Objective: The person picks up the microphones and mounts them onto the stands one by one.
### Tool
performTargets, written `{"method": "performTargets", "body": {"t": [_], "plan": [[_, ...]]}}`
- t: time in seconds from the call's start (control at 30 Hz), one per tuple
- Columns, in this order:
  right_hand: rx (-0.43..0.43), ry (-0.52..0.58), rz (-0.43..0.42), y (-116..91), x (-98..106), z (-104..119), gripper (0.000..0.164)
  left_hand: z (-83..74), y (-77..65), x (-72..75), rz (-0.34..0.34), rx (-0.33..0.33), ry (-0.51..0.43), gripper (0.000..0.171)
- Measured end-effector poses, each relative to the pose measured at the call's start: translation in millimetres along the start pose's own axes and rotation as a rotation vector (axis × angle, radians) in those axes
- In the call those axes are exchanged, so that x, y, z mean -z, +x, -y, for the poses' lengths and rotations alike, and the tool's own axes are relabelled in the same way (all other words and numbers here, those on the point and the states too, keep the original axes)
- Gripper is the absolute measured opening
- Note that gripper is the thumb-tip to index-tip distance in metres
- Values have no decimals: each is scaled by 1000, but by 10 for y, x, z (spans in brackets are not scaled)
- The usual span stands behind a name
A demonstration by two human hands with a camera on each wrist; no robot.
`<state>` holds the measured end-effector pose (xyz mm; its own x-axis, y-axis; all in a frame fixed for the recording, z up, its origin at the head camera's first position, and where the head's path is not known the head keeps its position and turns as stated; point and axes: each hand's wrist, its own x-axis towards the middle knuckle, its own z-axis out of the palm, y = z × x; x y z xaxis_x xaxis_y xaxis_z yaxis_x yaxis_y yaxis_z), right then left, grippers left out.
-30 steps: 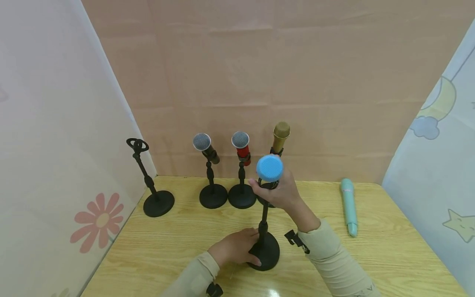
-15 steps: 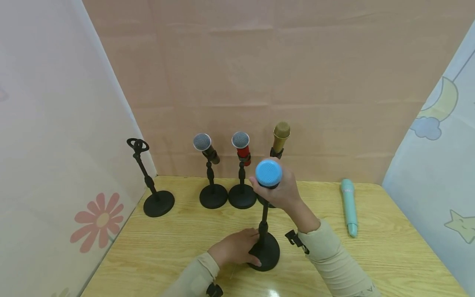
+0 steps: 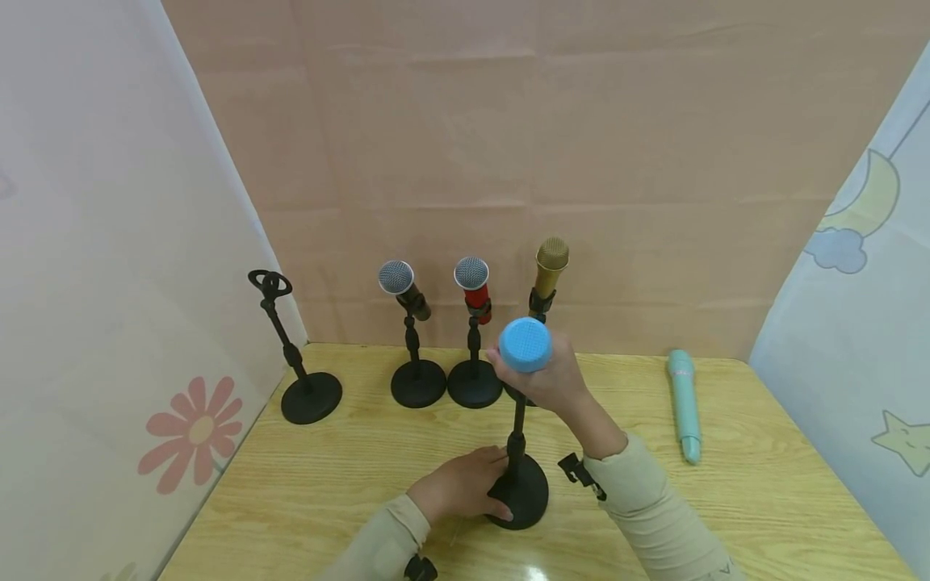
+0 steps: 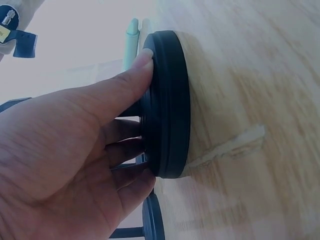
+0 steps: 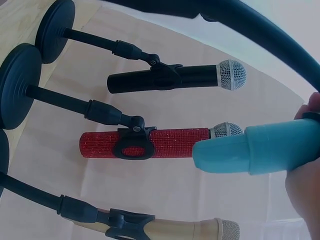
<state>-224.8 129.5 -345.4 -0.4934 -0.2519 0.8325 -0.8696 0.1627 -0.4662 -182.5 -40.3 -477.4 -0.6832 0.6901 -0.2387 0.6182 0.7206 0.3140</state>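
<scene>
My left hand [image 3: 465, 488] holds the round black base of a microphone stand [image 3: 529, 492] on the table; in the left wrist view the thumb and fingers [image 4: 132, 192] span the base [image 4: 170, 105]. Above it, my right hand [image 3: 555, 375] grips a blue microphone [image 3: 525, 344] at the top of this stand. The right wrist view shows the microphone's light-blue body [image 5: 260, 147] sticking out from the hand, with a bit of dark clip beside the fingers. How far the clip encloses the microphone is hidden by the hand.
Behind stand three held microphones: black [image 3: 396, 278], red [image 3: 472, 276] and gold [image 3: 550, 262]. A stand with a bare clip [image 3: 307, 395] is at the left. A mint-green microphone [image 3: 684, 403] lies at the right. Walls border the table [image 3: 327, 500].
The blue microphone head has moved slightly down in the head view, and the black clip seen beneath it is now covered. The left hand stays on the base.
</scene>
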Motion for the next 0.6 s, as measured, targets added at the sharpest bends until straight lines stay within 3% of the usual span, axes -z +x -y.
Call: {"method": "performTargets", "body": {"t": [0.13, 0.4, 0.6], "plan": [[-19, 44, 37, 22, 7, 10, 14, 11, 8, -12, -3, -5, 9, 80], [-43, 79, 73, 38, 16, 23, 24, 29, 21, -30, 1, 3, -9, 80], [-106, 105, 93, 41, 39, 54, 32, 27, 21, -27, -1, 6, -7, 81]]}}
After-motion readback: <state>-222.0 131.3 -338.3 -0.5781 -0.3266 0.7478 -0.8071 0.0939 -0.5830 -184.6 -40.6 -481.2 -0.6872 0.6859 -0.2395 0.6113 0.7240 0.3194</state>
